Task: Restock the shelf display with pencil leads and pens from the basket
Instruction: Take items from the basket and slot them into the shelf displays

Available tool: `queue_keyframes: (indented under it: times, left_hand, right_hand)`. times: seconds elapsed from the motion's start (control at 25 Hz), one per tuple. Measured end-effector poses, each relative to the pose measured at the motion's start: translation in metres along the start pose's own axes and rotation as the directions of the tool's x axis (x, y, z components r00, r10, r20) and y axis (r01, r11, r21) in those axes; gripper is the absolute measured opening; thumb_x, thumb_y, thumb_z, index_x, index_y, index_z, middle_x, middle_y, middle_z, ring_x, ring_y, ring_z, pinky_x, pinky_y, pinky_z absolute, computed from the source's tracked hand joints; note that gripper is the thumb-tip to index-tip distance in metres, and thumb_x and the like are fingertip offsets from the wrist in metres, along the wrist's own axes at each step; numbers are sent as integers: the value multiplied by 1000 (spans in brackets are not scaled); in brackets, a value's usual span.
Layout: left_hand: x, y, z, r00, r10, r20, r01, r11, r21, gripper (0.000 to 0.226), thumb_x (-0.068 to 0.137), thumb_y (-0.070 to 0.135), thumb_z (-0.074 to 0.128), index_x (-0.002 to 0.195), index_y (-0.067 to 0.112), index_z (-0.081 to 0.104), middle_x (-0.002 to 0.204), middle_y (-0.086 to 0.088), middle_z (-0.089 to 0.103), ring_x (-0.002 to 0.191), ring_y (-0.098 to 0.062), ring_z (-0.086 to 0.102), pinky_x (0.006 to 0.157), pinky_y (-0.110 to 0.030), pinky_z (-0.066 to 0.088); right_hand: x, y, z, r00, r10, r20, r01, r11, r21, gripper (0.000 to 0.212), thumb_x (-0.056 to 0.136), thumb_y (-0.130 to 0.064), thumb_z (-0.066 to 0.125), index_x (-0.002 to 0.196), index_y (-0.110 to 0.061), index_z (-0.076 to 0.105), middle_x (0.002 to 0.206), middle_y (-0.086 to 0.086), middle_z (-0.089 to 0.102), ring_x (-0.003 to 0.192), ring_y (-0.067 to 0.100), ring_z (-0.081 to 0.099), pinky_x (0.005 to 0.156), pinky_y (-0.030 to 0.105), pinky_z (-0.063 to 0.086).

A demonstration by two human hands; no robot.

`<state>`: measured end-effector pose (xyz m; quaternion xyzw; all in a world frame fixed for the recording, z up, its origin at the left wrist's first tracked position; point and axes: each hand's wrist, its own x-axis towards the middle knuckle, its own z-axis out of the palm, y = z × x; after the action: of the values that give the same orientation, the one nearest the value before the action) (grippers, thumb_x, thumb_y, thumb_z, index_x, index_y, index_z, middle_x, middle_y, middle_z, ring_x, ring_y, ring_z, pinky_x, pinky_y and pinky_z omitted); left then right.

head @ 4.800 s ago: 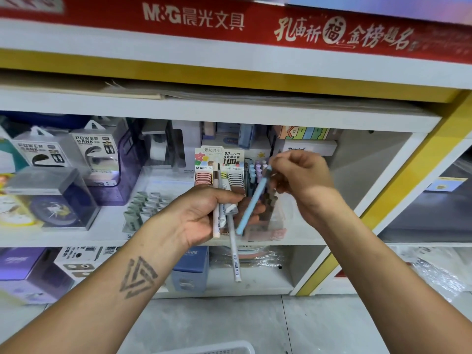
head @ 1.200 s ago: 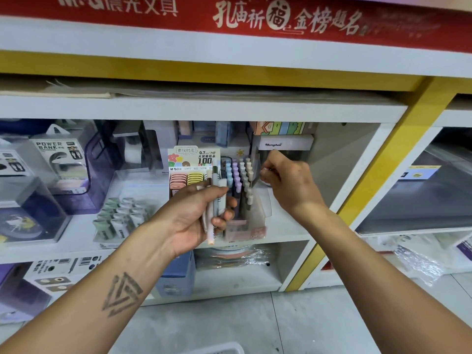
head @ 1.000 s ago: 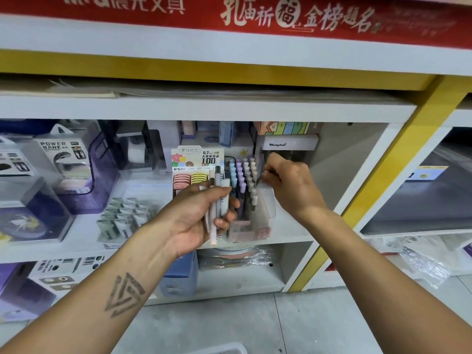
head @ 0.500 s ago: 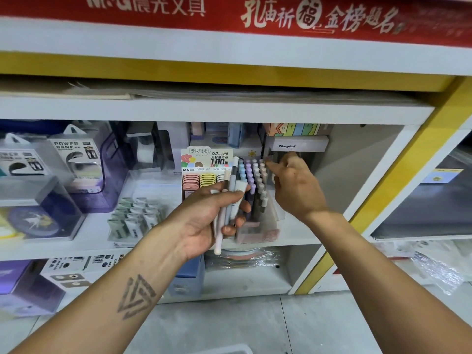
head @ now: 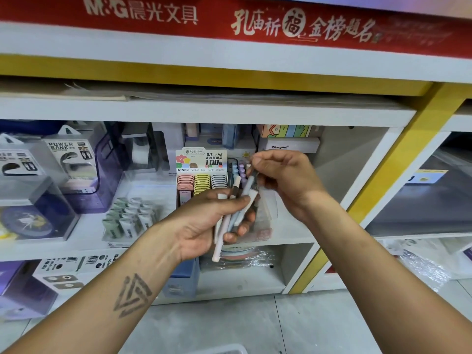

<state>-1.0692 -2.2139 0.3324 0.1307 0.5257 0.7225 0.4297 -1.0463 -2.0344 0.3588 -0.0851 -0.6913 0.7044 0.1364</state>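
My left hand [head: 204, 223] grips a small bunch of pastel pens [head: 224, 226] in front of the middle shelf. My right hand [head: 283, 180] pinches the top end of one pale blue pen [head: 247, 186] that still lies in that bunch. Behind the hands stands a clear pen display stand [head: 263, 226] holding several upright pens with pastel caps [head: 240, 169]. To its left is the pencil lead display [head: 201, 175] with pink, yellow and grey lead cases. The white basket rim [head: 224, 348] shows at the bottom edge.
Power bank boxes [head: 69, 159] and a clear case sit at left on the white shelf [head: 288, 233]. Small grey-green tubes [head: 127, 218] stand left of the lead display. Boxes fill the lower shelf. A yellow post [head: 378, 190] borders the bay at right.
My right hand left the pen stand, came back toward the bunch and took hold of the blue pen's top. The left hand with the pens rose slightly.
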Motion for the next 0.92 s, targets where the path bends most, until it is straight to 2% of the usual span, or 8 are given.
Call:
queue_keyframes:
  times: [0.12,0.16,0.24,0.36,0.4,0.56,0.76,0.92]
  left_hand:
    - [-1,2,-2,999,-37,-33,35,997,-67,18,94,14,60,103,5,72,90,-24,69,57,-23,57,42,-22,39]
    - [-1,1,-3,996,-45,-71,40,997,-71,20,95,12,58,108,2,70,91,-26,69,56,-24,57,41,-22,39]
    - [0,1,-5,989,-47,-143,37,997,-72,22,96,8,55,113,0,66,88,-26,69,53,-24,56,41,-20,38]
    - [2,2,-4,983,-32,-183,16,996,-85,20,96,4,53,109,0,67,80,-22,68,50,-22,53,40,-19,36]
    - [2,2,-3,982,-33,-186,17,996,-86,19,96,4,53,107,1,68,79,-21,68,50,-22,53,40,-20,36]
    - [3,1,-2,981,-49,-188,32,995,-94,18,95,5,54,105,1,69,80,-22,68,50,-21,53,40,-20,36]
    - [3,2,-3,983,-45,-180,30,996,-87,19,94,4,54,106,2,70,80,-22,67,51,-22,53,39,-20,35]
    - [2,1,-2,982,-51,-180,37,996,-86,23,94,4,55,113,-1,67,80,-22,68,51,-22,53,39,-21,36]
  right_hand:
    - [6,-5,-21,975,-56,-214,69,996,57,13,94,2,59,99,1,71,72,11,66,56,14,47,54,23,40]
    - [7,-5,-28,963,-112,-247,115,993,0,14,95,1,58,101,-1,70,71,11,65,54,14,48,52,23,41]
    - [9,-3,-35,932,-258,-255,191,946,-261,10,96,-4,59,103,-6,66,73,11,67,54,18,54,53,28,44]
    - [9,6,-36,902,-401,-163,206,730,-652,6,96,-16,62,101,-17,59,80,6,70,67,17,67,63,28,53]
    - [8,9,-35,909,-403,-109,213,672,-709,4,97,-18,60,100,-18,57,82,5,70,71,17,68,65,29,54]
    - [5,23,-33,915,-392,92,295,497,-816,8,102,-17,48,98,-10,49,82,12,67,77,35,65,68,48,56]
    - [6,29,-31,928,-347,135,294,461,-837,10,101,-14,49,93,-10,48,81,16,65,79,37,64,67,52,55]
    - [8,35,-30,930,-328,165,306,444,-842,11,101,-9,48,91,-8,53,81,13,66,77,31,65,69,50,56]
